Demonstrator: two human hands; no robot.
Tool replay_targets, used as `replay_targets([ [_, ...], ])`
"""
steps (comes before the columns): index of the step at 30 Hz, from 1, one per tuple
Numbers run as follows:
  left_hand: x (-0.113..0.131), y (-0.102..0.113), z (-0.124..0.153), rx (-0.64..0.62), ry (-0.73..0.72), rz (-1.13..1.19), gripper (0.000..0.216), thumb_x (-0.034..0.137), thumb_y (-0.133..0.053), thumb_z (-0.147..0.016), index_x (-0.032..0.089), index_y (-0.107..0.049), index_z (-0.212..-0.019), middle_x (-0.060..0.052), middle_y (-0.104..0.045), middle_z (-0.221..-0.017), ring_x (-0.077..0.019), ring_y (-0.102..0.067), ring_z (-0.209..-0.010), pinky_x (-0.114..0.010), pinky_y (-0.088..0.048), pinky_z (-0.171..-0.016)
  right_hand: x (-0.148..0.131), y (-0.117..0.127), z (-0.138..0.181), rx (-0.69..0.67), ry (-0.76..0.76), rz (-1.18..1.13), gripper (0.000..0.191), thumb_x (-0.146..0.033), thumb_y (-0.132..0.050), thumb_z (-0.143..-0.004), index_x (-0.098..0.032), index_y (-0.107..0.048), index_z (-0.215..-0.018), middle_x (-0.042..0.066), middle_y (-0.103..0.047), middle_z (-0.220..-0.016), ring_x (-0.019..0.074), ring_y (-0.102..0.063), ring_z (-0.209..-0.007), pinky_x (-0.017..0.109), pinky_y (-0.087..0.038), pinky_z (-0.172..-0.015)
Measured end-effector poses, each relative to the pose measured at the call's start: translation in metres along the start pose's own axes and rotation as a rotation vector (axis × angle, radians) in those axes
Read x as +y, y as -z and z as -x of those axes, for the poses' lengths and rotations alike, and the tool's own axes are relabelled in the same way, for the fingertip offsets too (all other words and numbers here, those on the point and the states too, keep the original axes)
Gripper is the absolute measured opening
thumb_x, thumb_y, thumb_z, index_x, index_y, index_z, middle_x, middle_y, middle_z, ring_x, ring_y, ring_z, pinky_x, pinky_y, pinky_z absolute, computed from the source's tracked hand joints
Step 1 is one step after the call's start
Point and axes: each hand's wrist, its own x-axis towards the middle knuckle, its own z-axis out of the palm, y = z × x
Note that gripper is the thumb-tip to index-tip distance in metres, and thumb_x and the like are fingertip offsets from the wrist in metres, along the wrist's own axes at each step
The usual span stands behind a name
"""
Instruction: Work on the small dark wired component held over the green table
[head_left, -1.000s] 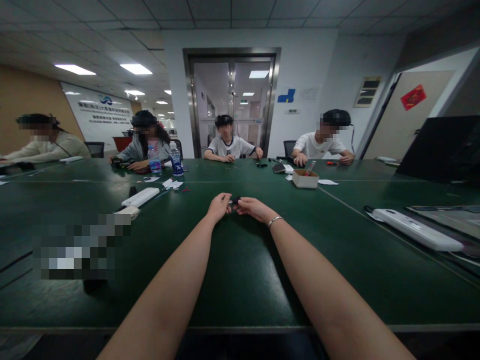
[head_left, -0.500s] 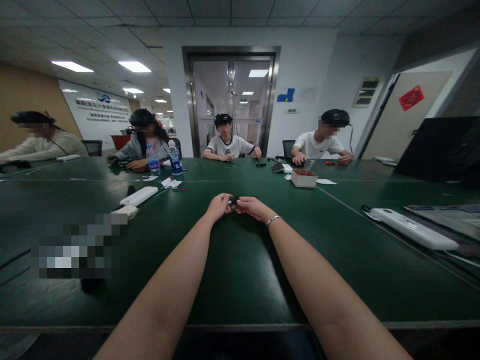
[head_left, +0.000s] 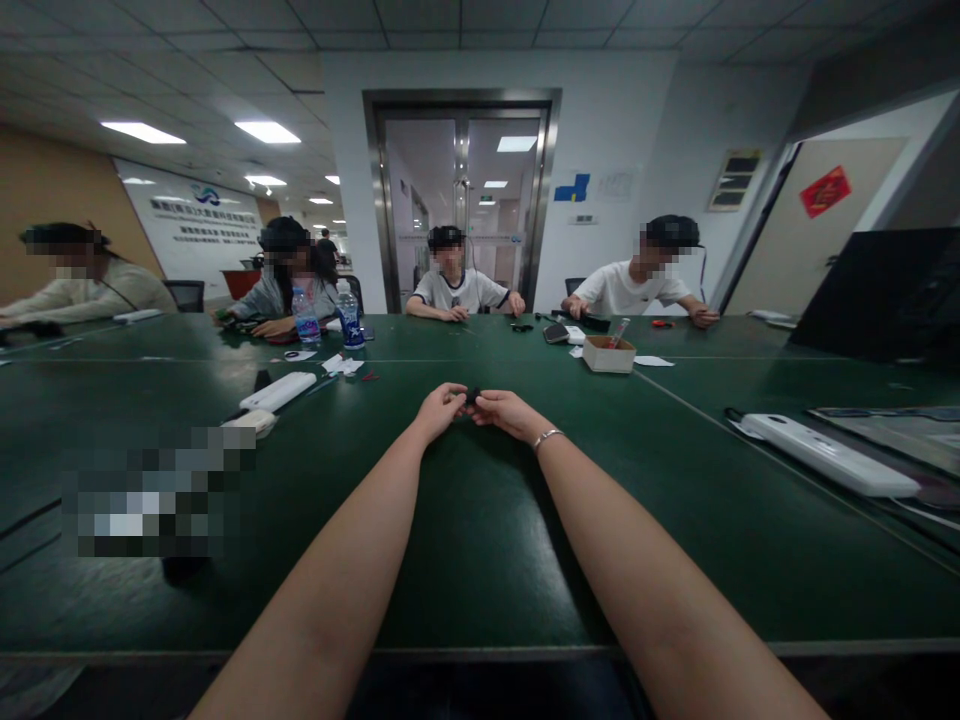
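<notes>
Both arms reach fwd to the ctr of the frame over the dark green worktop (head_left: 480, 560). The left hand (head_left: 441, 408) and right hand (head_left: 506, 412) meet fingertip to fingertip, each pinched shut on a small black part (head_left: 472, 396) held btwn them, just above the worktop surface. The part is too small to tell what it is, or whether it's one piece or two. A thin bracelet (head_left: 547, 437) sits on the right wrist.

Progress, as a judgement: the part is already up off the worktop and in both hands, so pick-up is done; the handling looks mid-way, since nothing's been set down and no loose bits show near the hands. Whether anything has been joined or pulled apart can't be read at this size.

Round about: a white power strip (head_left: 278, 391) left of ctr, well apart from the hands, and a second white power strip (head_left: 825, 456) at right. A small cardboard box (head_left: 609, 354) sits further back, right of ctr, w/ two water bottles (head_left: 305, 318) upper left of the hands. Other people sit along the far edge, their hands on their own bits, well apart.
</notes>
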Motion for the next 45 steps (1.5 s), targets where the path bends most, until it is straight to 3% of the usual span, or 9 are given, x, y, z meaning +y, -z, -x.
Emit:
replay_targets([
  [4, -0.0034, -0.0007, -0.0015, 0.014, -0.068, 0.047, 0.02, 0.023, -0.067, -0.075, 0.014, -0.061, -0.091, -0.002, -0.064, -0.07, -0.0122, -0.06, -0.066, -0.026, -0.048, -0.067, -0.0025, -0.0003, 0.0017, 0.013, -0.007, -0.045, 0.006, -0.009, -0.062, -0.085, -0.011, -0.064, -0.08, 0.008, -0.068, -0.075, 0.0105, -0.063, -0.06, 0.021, -0.054, -0.06],
  [8, -0.007, -0.0006, -0.0032, 0.003, -0.099, 0.068, 0.023, 0.02, -0.077, -0.064, 0.013, -0.061, -0.078, -0.004, -0.067, -0.074, -0.0136, -0.062, -0.071, -0.031, -0.049, -0.076, -0.002, -0.0003, -0.0001, 0.101, -0.025, -0.086, 0.012, -0.015, -0.059, -0.088, -0.01, -0.063, -0.079, 0.008, -0.066, -0.071, 0.0118, -0.063, -0.058, 0.022, -0.055, -0.057],
  [14, -0.0075, 0.0023, -0.0037, 0.007, -0.084, 0.08, 0.028, 0.024, -0.081, -0.059, 0.013, -0.065, -0.078, -0.006, -0.069, -0.077, -0.0157, -0.063, -0.074, -0.035, -0.049, -0.08, 0.0004, -0.0001, -0.003, 0.151, -0.035, -0.101, 0.008, -0.011, -0.059, -0.088, -0.011, -0.059, -0.08, 0.004, -0.063, -0.068, 0.0108, -0.061, -0.053, 0.022, -0.055, -0.053],
  [32, -0.0016, 0.0055, -0.003, -0.026, 0.047, 0.124, 0.03, 0.035, -0.079, -0.064, 0.012, -0.065, -0.078, -0.008, -0.071, -0.071, -0.0173, -0.066, -0.068, -0.033, -0.05, -0.073, -0.0018, -0.0024, 0.001, 0.16, -0.014, -0.049, 0.017, -0.005, -0.06, -0.085, -0.012, -0.055, -0.07, 0.001, -0.058, -0.06, 0.0092, -0.06, -0.052, 0.019, -0.054, -0.054],
  [40, -0.0053, 0.0055, -0.0034, 0.002, -0.025, 0.164, 0.034, 0.034, -0.081, -0.059, 0.014, -0.064, -0.081, -0.006, -0.071, -0.079, -0.0184, -0.066, -0.078, -0.037, -0.05, -0.081, -0.0029, -0.0046, 0.0027, 0.259, 0.038, -0.004, 0.014, -0.008, -0.067, -0.08, -0.015, -0.055, -0.083, -0.001, -0.061, -0.063, 0.0091, -0.059, -0.049, 0.023, -0.056, -0.053],
  [45, -0.0082, 0.0054, -0.0054, 0.021, -0.095, 0.142, 0.034, 0.03, -0.082, -0.056, 0.014, -0.065, -0.08, -0.006, -0.07, -0.081, -0.0178, -0.065, -0.079, -0.04, -0.048, -0.088, -0.0028, -0.0031, 0.0032, 0.272, 0.061, -0.005, 0.026, -0.009, -0.067, -0.08, -0.018, -0.055, -0.102, -0.004, -0.062, -0.064, 0.008, -0.056, -0.043, 0.025, -0.057, -0.051],
])
